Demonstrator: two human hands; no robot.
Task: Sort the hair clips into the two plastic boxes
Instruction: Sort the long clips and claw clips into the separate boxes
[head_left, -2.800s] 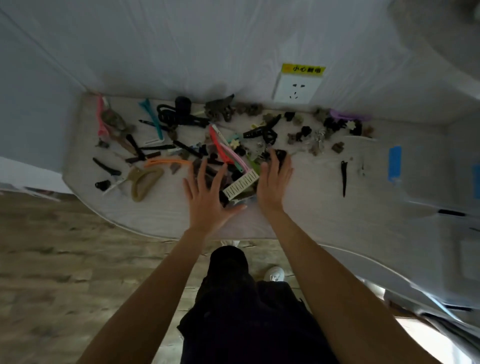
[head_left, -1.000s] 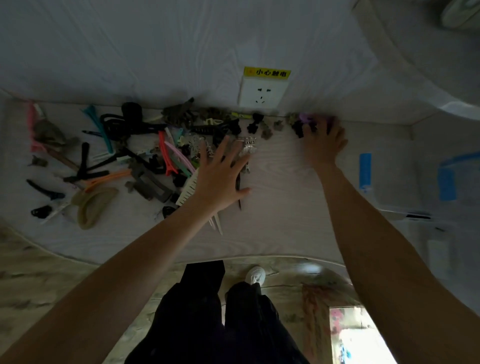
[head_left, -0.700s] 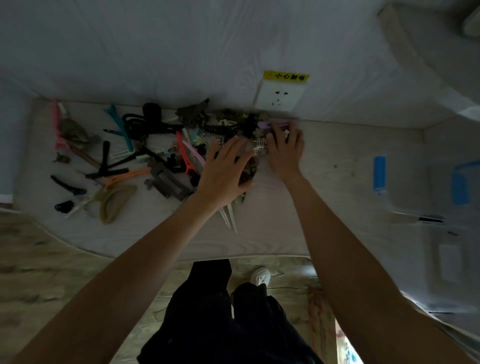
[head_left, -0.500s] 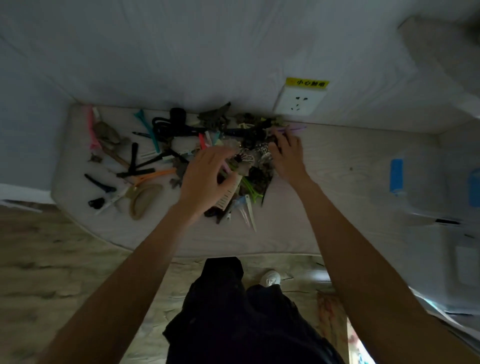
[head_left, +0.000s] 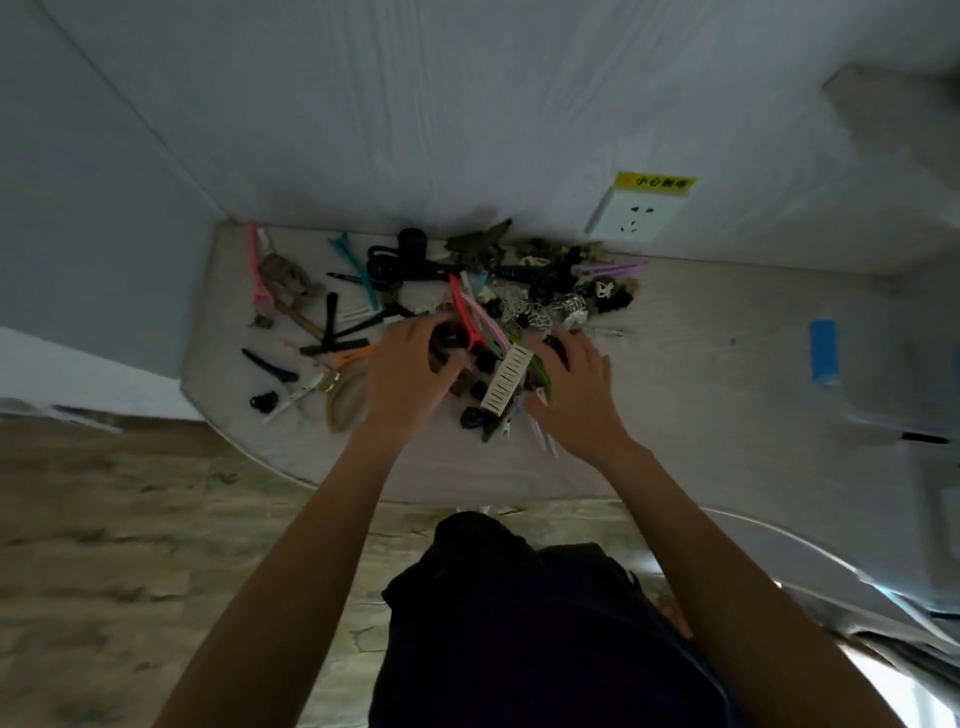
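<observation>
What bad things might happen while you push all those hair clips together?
The pile of clips looks tangled, so lifting one might drag others along. Clips near the table's front edge, by the right hand, could get swept onto the floor. The boxes sit far right, so carried clips might drop.

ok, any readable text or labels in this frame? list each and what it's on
"小心触电": black characters on the yellow sticker on the wall just above the white socket; blurred here, so this reading is tentative.
Blue tape on the clear plastic box: no text visible.
Hair clips: no legible markings.
</observation>
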